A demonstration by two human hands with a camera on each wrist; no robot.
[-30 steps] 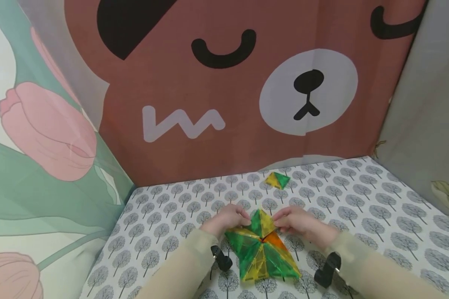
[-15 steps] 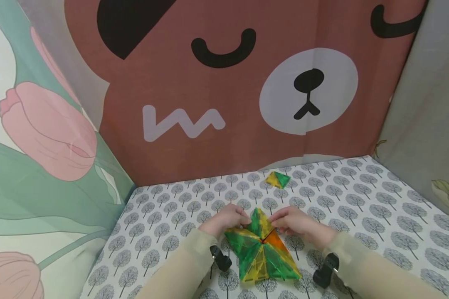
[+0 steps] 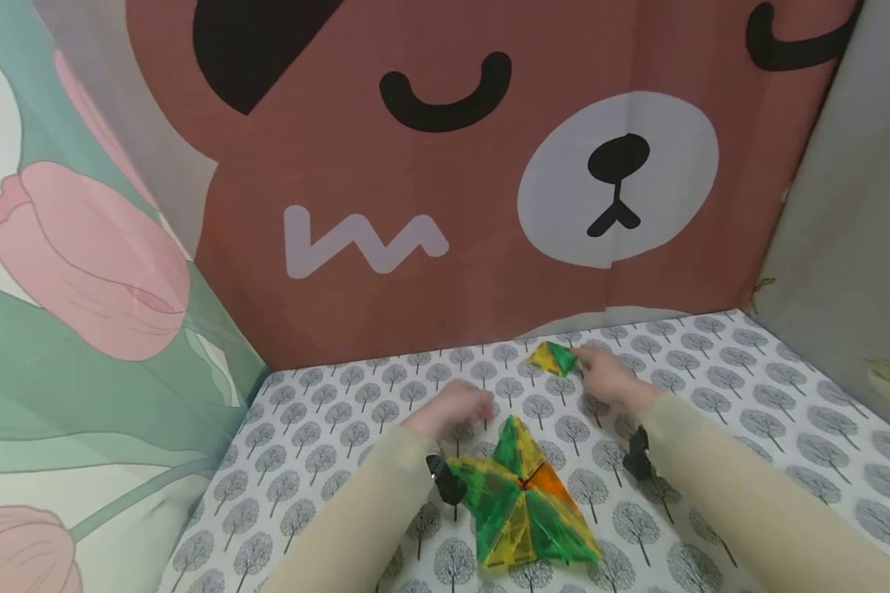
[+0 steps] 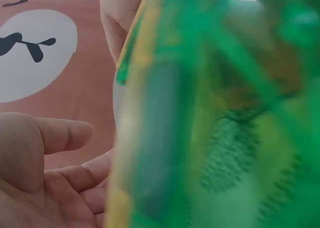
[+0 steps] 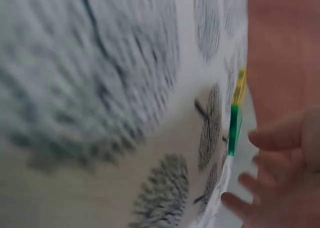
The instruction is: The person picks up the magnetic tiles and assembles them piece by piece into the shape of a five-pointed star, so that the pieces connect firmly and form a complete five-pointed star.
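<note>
A star-shaped build of translucent green, yellow and orange magnetic tiles (image 3: pixel 519 502) lies on the table in the head view, its middle raised. My left hand (image 3: pixel 458 405) hovers just beyond its upper left side and holds nothing. In the left wrist view the left hand's thumb (image 4: pixel 67 134) and fingers are loose, while blurred green tiles (image 4: pixel 235 78) fill the right. My right hand (image 3: pixel 606 377) is beside a small green and yellow tile piece (image 3: pixel 554 358) near the back wall. The right wrist view has its fingers (image 5: pixel 272 138) spread apart beside that piece, without a grip.
A white cloth with grey tree prints (image 3: pixel 326 420) covers the table. Behind it hangs a brown bear-print curtain (image 3: pixel 356 313). A tulip-print curtain (image 3: pixel 119 395) stands at the left and a pale curtain (image 3: pixel 853 247) at the right.
My right hand has left the star's top point and moved away to the small tile piece at the back. The left hand has also let go and lifted slightly. The star stays in place.
</note>
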